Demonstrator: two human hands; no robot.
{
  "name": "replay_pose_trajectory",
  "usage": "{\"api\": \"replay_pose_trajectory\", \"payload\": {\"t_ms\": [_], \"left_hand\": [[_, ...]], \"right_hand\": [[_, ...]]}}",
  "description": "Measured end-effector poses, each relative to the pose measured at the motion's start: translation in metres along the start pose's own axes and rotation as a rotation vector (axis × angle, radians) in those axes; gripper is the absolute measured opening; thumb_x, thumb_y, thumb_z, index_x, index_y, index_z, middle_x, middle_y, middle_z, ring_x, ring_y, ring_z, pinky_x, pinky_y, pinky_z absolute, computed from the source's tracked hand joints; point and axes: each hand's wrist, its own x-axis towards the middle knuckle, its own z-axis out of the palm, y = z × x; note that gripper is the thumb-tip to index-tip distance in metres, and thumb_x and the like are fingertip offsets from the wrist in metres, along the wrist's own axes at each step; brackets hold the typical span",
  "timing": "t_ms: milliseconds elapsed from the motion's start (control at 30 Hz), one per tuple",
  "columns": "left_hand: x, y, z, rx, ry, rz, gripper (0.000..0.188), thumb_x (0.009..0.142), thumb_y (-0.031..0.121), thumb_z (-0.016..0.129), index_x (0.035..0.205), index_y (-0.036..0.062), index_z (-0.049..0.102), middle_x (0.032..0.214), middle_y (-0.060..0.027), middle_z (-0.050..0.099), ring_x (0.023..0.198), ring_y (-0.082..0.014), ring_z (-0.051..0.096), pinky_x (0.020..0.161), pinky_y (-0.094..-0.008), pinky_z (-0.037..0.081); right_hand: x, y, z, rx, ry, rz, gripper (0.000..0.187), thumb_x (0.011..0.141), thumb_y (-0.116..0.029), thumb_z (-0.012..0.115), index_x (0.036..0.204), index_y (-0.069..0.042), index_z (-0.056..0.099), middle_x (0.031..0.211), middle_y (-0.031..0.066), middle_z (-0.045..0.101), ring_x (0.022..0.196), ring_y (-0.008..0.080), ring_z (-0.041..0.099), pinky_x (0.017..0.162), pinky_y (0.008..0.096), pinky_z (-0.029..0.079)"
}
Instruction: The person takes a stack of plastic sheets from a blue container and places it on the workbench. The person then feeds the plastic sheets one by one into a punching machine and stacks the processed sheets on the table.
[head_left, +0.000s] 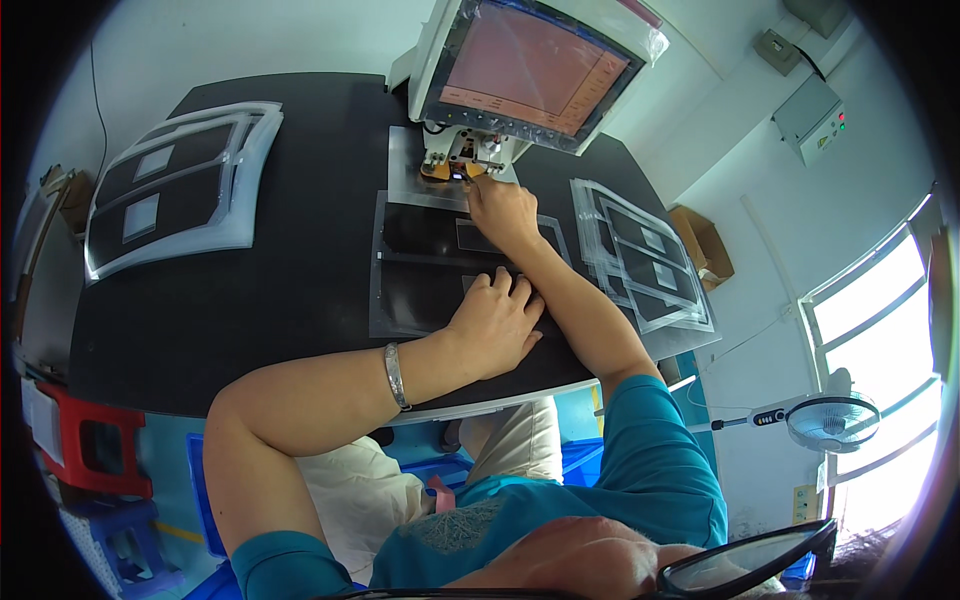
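A black sheet with a clear border [412, 300] lies on the dark table in front of me, its far edge by the machine [497, 143]. My left hand [495, 322] rests flat on the sheet with its fingers spread. A silver bangle [396, 378] circles that wrist. Beyond it, my right hand [505, 212] reaches to the lit spot under the machine's head. Its fingers are curled together there, and their tips are partly hidden, so I cannot make out what they hold. A screen [530, 70] glows reddish above the machine.
Stacks of similar black, clear-edged sheets lie on the table's left [185, 190] and right [650, 255]. A cardboard box [702, 245] stands beyond the right edge. A white fan [835, 418] is at the right. Red [95, 440] and blue [130, 545] stools stand at the lower left.
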Motion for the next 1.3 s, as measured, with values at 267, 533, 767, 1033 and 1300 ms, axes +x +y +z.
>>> {"api": "replay_pose_trajectory", "payload": {"t_ms": [267, 533, 767, 1033, 1300], "left_hand": [[0.001, 0.0, -0.002, 0.003, 0.012, 0.007, 0.049, 0.09, 0.042, 0.063, 0.124, 0.006, 0.063, 0.119, -0.017, 0.06, 0.11, -0.0349, 0.057, 0.083, -0.0428, 0.047], [0.001, 0.001, -0.003, 0.004, -0.012, 0.01, 0.05, 0.091, 0.041, 0.063, 0.126, 0.0058, 0.062, 0.119, -0.0167, 0.06, 0.111, -0.035, 0.057, 0.083, -0.0426, 0.047], [-0.004, 0.001, 0.001, 0.03, 0.012, 0.013, 0.048, 0.092, 0.04, 0.061, 0.13, 0.0093, 0.061, 0.127, -0.016, 0.06, 0.117, -0.0355, 0.056, 0.089, -0.0438, 0.048], [0.003, 0.005, 0.001, -0.006, 0.122, 0.049, 0.045, 0.089, 0.036, 0.065, 0.125, 0.0102, 0.061, 0.123, -0.0128, 0.059, 0.111, -0.0327, 0.057, 0.086, -0.0421, 0.05], [0.006, 0.002, -0.011, 0.076, 0.074, 0.048, 0.044, 0.093, 0.035, 0.063, 0.13, 0.0112, 0.061, 0.13, -0.0138, 0.061, 0.119, -0.0351, 0.059, 0.091, -0.0457, 0.052]], "right_hand": [[0.001, 0.003, 0.001, 0.023, 0.001, 0.007, 0.02, 0.089, -0.023, 0.06, 0.086, -0.006, 0.07, 0.063, 0.0172, 0.065, 0.058, 0.0372, 0.066, 0.055, 0.0473, 0.055], [-0.002, 0.004, -0.001, 0.079, -0.008, 0.004, 0.023, 0.09, -0.023, 0.057, 0.079, -0.006, 0.066, 0.064, 0.018, 0.066, 0.061, 0.0395, 0.067, 0.058, 0.0499, 0.055], [-0.011, 0.014, -0.055, 0.07, 0.015, 0.01, 0.019, 0.091, -0.023, 0.06, 0.094, -0.009, 0.072, 0.069, 0.0166, 0.068, 0.064, 0.0375, 0.068, 0.06, 0.0458, 0.055], [-0.159, 0.072, -0.217, 0.378, 0.164, 0.28, 0.02, 0.099, -0.014, 0.06, 0.109, -0.001, 0.071, 0.068, 0.0026, 0.065, 0.057, 0.0065, 0.059, 0.052, 0.0217, 0.044], [-0.327, 0.153, -0.304, -0.379, 0.075, 0.837, 0.02, 0.096, -0.021, 0.061, 0.106, -0.009, 0.073, 0.07, 0.0098, 0.069, 0.058, 0.0197, 0.065, 0.056, 0.0339, 0.05]]}}
